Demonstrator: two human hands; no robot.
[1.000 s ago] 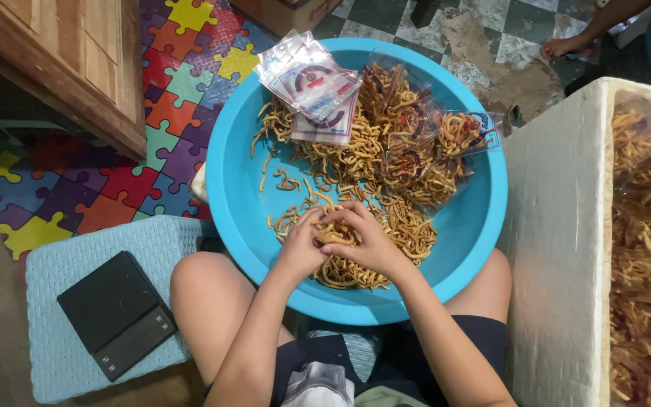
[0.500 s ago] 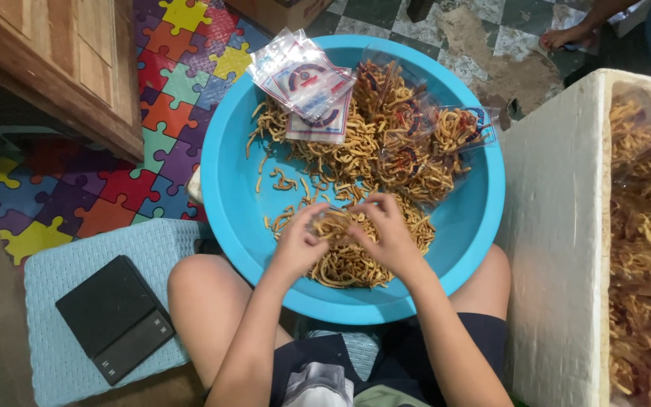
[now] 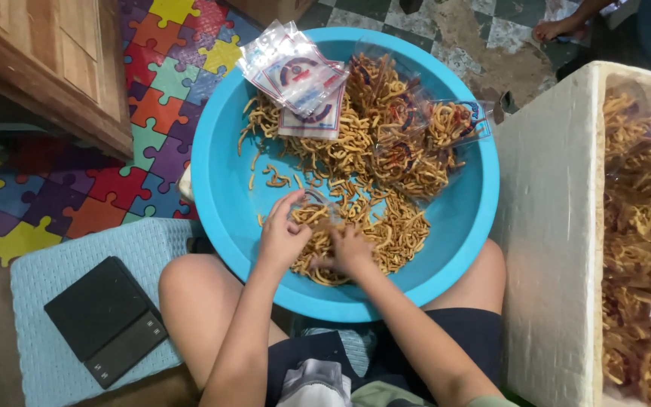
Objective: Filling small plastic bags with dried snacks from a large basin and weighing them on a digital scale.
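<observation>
A big blue basin (image 3: 224,188) rests on my lap and holds a heap of golden fried snack sticks (image 3: 386,218). My left hand (image 3: 282,235) is curled at the near left of the heap, pinching what looks like the mouth of a small clear plastic bag (image 3: 319,205). Just to its right, my right hand (image 3: 352,254) lies closed over a clump of sticks, fingers buried in the pile. Both hands touch the snacks near the basin's front rim.
Empty printed plastic bags (image 3: 295,71) lie at the basin's far edge, filled clear bags (image 3: 435,128) beside them. A white foam box (image 3: 559,226) of bagged snacks stands right. A black scale (image 3: 107,320) sits on a pale blue stool (image 3: 39,279). Another person's hand (image 3: 555,29) shows top right.
My hands were cupped together over the pile; now they sit slightly apart, the left one shifted up and left, the right pressed down into the sticks.
</observation>
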